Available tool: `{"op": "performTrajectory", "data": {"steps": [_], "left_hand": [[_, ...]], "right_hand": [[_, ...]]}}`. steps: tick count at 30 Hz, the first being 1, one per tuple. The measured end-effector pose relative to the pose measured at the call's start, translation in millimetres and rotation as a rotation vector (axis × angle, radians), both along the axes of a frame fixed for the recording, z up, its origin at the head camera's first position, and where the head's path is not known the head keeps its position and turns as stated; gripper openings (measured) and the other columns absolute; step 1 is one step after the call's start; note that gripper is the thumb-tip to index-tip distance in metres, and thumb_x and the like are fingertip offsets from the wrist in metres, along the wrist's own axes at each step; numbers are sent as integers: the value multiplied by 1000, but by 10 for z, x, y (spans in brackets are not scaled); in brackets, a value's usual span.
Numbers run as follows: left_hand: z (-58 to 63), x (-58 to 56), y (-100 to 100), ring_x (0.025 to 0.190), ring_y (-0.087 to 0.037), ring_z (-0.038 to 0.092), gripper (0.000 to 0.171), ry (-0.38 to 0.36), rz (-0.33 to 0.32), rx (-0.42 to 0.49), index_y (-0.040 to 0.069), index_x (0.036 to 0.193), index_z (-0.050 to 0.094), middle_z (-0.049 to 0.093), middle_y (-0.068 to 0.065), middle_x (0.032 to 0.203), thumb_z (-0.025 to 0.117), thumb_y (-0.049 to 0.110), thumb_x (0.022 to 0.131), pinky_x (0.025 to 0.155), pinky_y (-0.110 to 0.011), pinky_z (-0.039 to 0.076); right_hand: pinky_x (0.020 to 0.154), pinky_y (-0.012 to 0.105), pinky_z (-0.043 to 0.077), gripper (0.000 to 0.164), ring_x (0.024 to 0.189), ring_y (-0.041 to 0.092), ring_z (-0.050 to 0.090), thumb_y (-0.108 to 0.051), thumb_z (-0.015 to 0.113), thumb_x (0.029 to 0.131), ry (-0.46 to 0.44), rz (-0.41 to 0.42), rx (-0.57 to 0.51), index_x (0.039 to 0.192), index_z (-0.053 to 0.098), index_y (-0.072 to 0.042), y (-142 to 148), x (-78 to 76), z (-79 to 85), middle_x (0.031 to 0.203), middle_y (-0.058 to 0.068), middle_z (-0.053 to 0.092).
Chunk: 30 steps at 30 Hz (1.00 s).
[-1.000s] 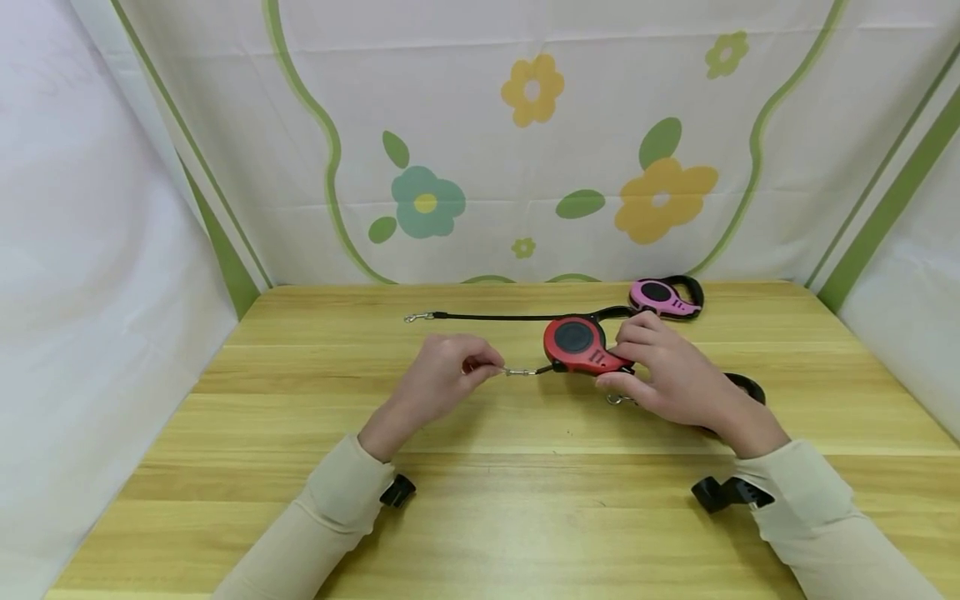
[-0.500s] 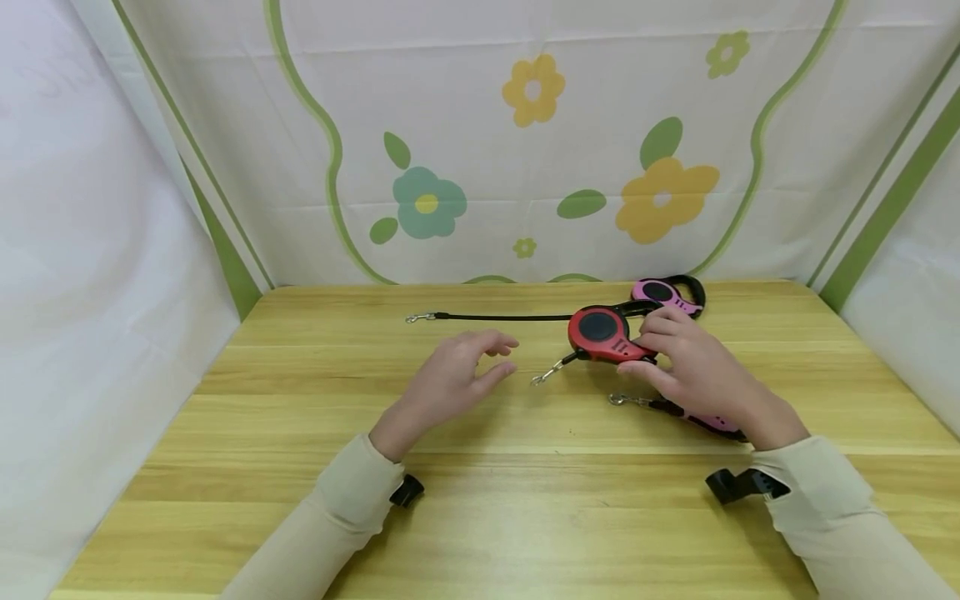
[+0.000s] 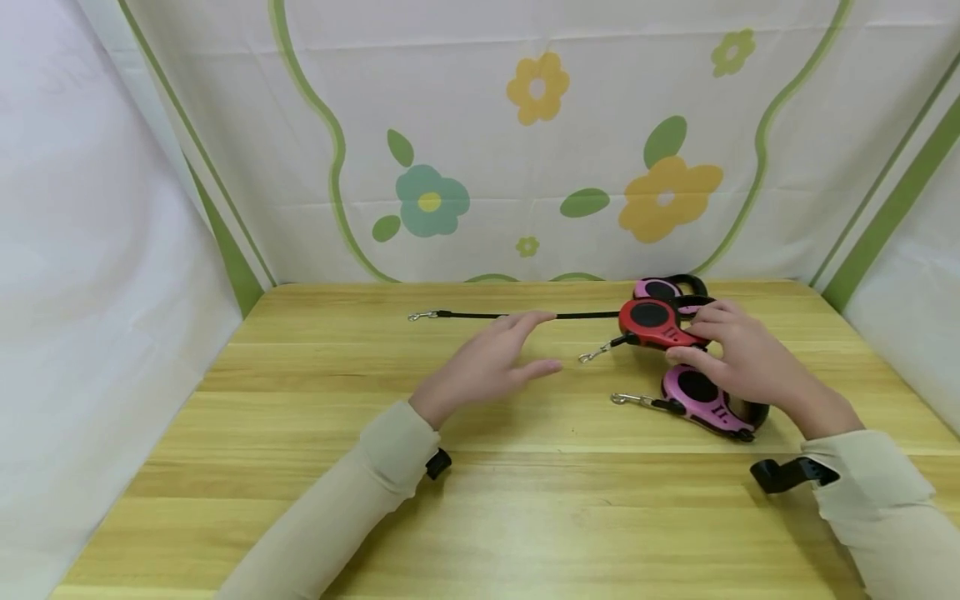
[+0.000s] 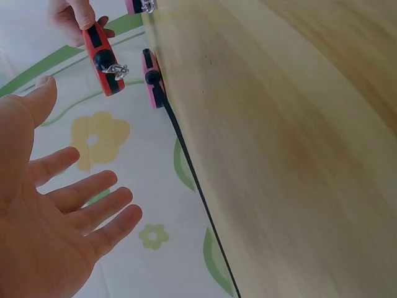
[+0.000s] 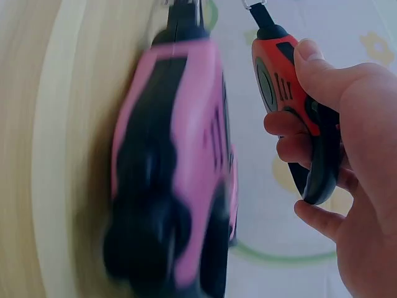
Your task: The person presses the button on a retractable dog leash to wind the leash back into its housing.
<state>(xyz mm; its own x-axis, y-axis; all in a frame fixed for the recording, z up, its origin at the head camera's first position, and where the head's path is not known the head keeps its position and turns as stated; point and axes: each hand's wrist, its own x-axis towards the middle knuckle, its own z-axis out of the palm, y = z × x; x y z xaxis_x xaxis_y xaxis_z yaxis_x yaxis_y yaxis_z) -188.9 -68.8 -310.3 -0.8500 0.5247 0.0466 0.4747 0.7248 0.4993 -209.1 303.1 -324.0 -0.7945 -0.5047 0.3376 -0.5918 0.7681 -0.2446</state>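
Clip (image 3: 595, 352) let go by L grip (image 3: 487, 362), now spread & empty — red leash (image 3: 649, 316) held in R grip (image 3: 761, 367) alone, shifted rightward, w/ front pink leash (image 3: 697, 387) near that grip — control's one-handed now.

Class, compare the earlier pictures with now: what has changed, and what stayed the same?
The left hand has let go of the metal clip on the red retractable leash. The right hand, still holding that leash, has carried it rightward and slightly away from the person. The near pink leash and the far pink leash stayed put.
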Motion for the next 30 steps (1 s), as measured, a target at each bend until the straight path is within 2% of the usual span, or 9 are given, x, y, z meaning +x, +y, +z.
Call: {"op": "performTrajectory", "data": {"steps": [4,6,14,20,25,30], "left_hand": [[-13,-63,116,158,-29,39,77,-7,-18,-21,29,167,30,39,-6,171,59,62,103,125,-52,40],[-14,-85,174,159,-28,38,78,-10,-26,-36,30,168,29,38,-6,172,58,63,103,126,-51,39],[-48,-187,381,161,-30,35,81,-23,-67,-82,29,170,23,32,-8,175,56,64,104,129,-50,34],[-79,-235,522,161,-31,33,83,-50,-87,-123,31,171,19,27,-8,177,51,69,104,129,-51,34],[-94,-248,637,162,-28,32,83,-79,-121,-130,34,171,18,27,-5,177,47,72,103,130,-50,33],[-107,-258,740,163,-25,31,83,-117,-152,-131,37,171,15,26,-1,178,45,74,103,131,-49,31]], "right_hand": [[81,45,48,16,99,24,57,-24,86,90,18,-19,32,84,76,-13,131,-43,-31,97,8,73],[78,42,46,18,96,21,56,-25,85,91,9,-29,44,81,75,-16,190,-64,-42,92,4,71],[80,45,47,20,97,26,59,-30,82,94,-83,-100,82,85,79,-13,343,-163,-74,89,3,71],[73,37,43,21,86,20,53,-32,83,94,-79,-106,104,80,76,-17,415,-243,-99,81,-2,65],[72,35,41,21,86,19,52,-33,82,94,-93,-114,137,83,78,-15,465,-270,-129,81,-2,64],[76,43,45,25,90,24,57,-32,83,93,-129,-106,140,92,81,-8,523,-301,-137,88,3,68]]}}
